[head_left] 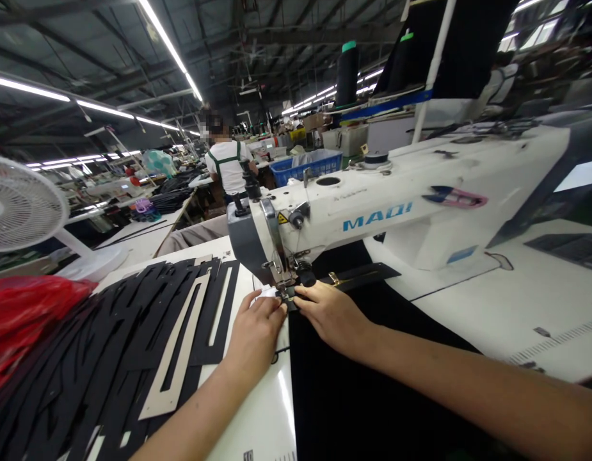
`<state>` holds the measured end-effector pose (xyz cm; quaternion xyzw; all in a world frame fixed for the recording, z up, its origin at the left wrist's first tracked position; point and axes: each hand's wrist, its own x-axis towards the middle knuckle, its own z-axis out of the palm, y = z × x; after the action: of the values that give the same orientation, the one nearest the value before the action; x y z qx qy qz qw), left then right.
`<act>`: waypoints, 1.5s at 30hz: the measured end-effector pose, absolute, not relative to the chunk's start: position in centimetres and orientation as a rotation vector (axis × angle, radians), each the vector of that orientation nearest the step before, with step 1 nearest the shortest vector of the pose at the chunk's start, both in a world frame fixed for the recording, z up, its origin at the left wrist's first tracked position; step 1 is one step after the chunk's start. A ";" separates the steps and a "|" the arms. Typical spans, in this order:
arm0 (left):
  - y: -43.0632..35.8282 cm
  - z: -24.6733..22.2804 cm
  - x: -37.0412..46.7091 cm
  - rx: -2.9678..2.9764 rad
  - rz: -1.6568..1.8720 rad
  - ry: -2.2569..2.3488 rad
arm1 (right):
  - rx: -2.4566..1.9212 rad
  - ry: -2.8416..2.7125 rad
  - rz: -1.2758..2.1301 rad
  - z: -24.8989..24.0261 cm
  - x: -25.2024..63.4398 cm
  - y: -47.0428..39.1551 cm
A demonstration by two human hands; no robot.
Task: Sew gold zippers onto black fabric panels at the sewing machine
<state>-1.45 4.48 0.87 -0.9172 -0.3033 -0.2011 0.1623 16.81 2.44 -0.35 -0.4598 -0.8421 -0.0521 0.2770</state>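
The black cloth (372, 397) is laid on the white table (482, 294), and its far end is set by the presser foot (283, 282) of the sewing machine (396, 211). From the fingers it is spread back toward the person, and its long straight left edge is pointed that way too. Most of it is placed under the right hand (336, 315) and forearm, so that hand is nearer; the left hand (260, 325) is set just by the left edge. The fingers of both hands are bent and held close together by the presser foot. Whether the cloth is pinched or only pressed down cannot be told, as that spot is small and blurred. Beyond the right hand, a black zipper strip (372, 274) is laid left to right. At the left, black cut pieces (108, 346) are heaped, and a tan frame (162, 403) is laid on top.
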 end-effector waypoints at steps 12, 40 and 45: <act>5.3 0.2 -1.1 -2.621 -0.580 -0.922 | -1.260 -2.358 -0.123 -0.4 17.0 3.6; 5.4 -0.1 -1.1 -2.597 -0.719 -1.085 | -1.264 -2.294 -0.161 -0.8 18.0 4.1; 4.8 0.6 -1.3 -2.650 -0.682 -1.070 | -1.477 -2.233 -0.259 -1.7 20.4 2.8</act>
<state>-1.33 4.82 0.59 -0.8972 -0.3624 -0.2309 0.1018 20.42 2.77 -1.68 -0.5352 -0.8091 -0.0938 0.2238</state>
